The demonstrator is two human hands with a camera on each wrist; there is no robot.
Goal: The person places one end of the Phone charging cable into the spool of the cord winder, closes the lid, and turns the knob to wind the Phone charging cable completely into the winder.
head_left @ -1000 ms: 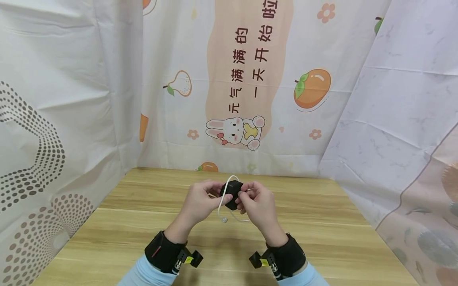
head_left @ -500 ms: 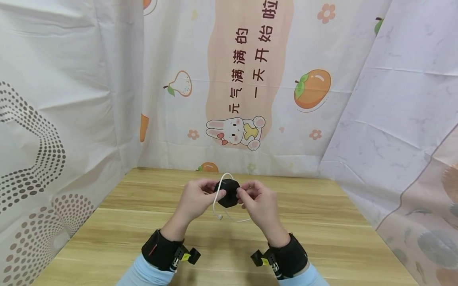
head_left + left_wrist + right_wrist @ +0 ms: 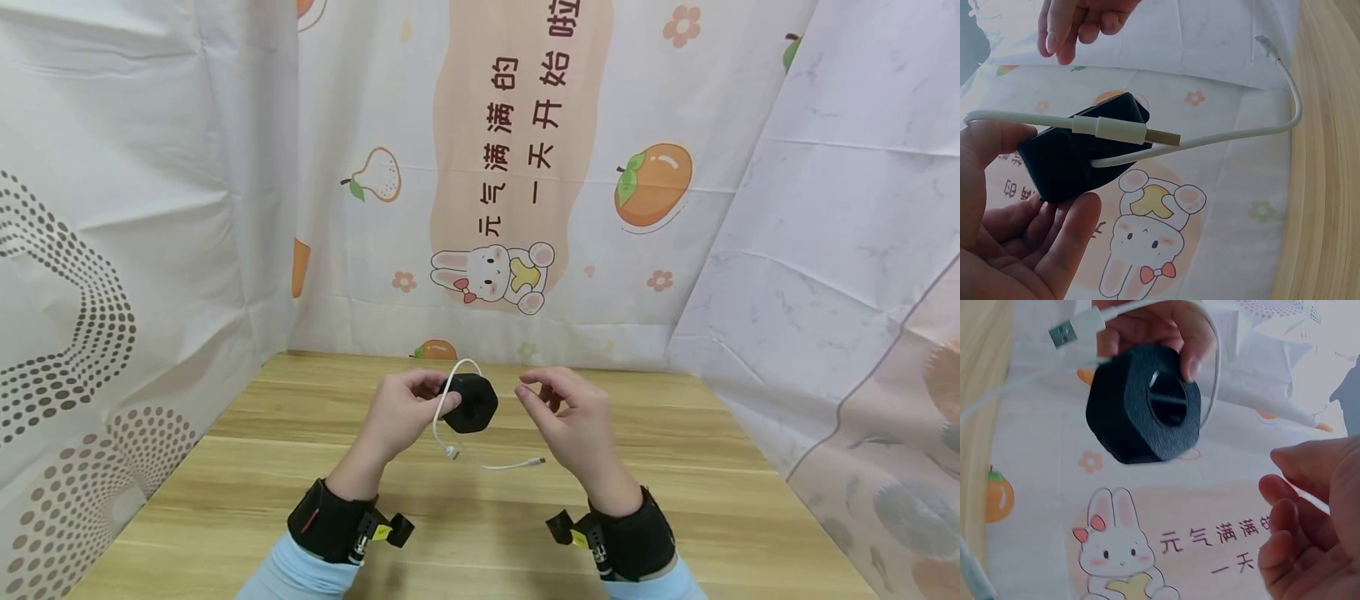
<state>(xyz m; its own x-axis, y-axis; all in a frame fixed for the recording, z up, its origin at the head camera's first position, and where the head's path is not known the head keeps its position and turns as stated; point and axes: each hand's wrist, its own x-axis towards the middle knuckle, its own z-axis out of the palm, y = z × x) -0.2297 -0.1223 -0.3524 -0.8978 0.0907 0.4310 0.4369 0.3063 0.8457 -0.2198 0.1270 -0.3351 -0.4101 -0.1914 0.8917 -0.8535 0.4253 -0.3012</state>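
Note:
My left hand (image 3: 405,408) pinches a black hexagonal block (image 3: 476,403) by its left side, above the table. In the right wrist view the block (image 3: 1169,434) has a round recess with a bar across it. A white USB cable (image 3: 1210,139) runs out of the block; one stretch loops past the left thumb. Its USB-A plug (image 3: 1072,331) hangs near the block, while the smaller plug (image 3: 536,461) dangles to the right. My right hand (image 3: 573,417) is apart from both, its fingers loosely bent with nothing between them.
Below the hands lies a wood-grain table (image 3: 480,533). A printed curtain (image 3: 360,275) closes off its back edge, with more cloth hanging along the left (image 3: 172,275) and right sides. Both wrists wear black straps with small cameras.
My right hand has let go and drawn away to the right, leaving the smaller plug hanging free. The left hand has shifted left with the block, whose hexagonal face now shows more fully.

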